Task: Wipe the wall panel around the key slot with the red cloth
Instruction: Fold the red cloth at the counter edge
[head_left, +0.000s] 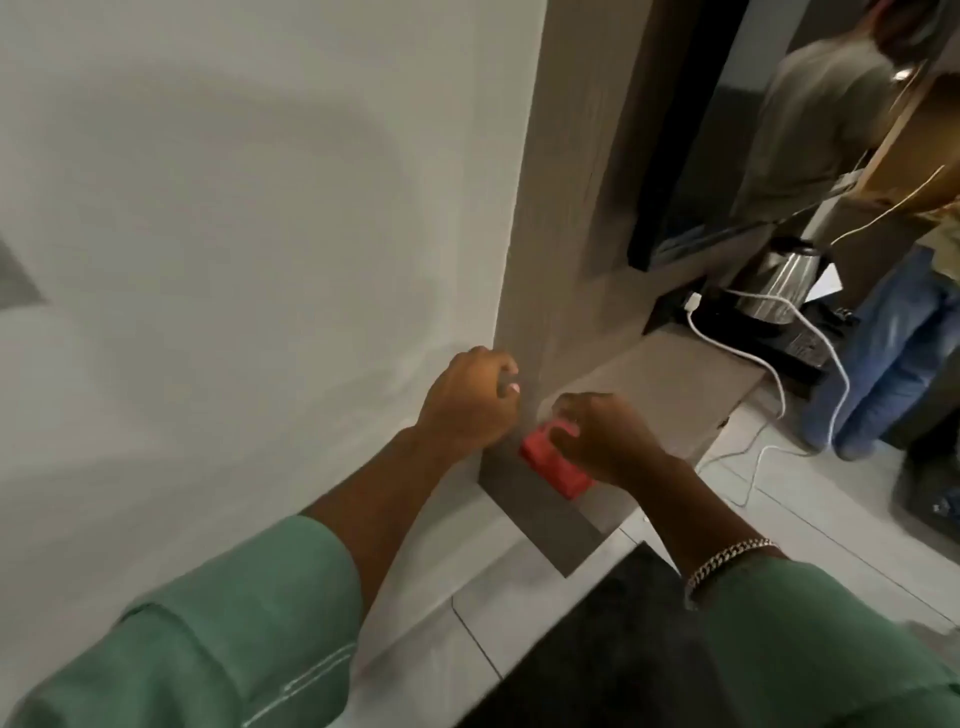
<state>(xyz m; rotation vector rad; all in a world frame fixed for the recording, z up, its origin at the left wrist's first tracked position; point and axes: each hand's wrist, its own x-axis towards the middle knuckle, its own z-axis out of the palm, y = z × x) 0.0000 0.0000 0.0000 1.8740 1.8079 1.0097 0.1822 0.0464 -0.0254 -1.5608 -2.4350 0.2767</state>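
The key slot cannot be made out anywhere in the frame, so the main risk, as judged from here, is that the wrong stretch of the grey wood-grain wall panel (550, 234) gets wiped, or that the slot is missed altogether. A second risk is judged from the grip: the red cloth (553, 465) is bunched small, so little of it would meet the surface and patches could be left.

The red cloth is held just right of centre, low in the frame, clutched in the right hand (602, 441), whose fingers are closed over its upper end; most of it shows below and to the left of that hand. The left hand (467, 400), curled into a loose fist with nothing visible in it, rests just to the left, against the panel's edge.
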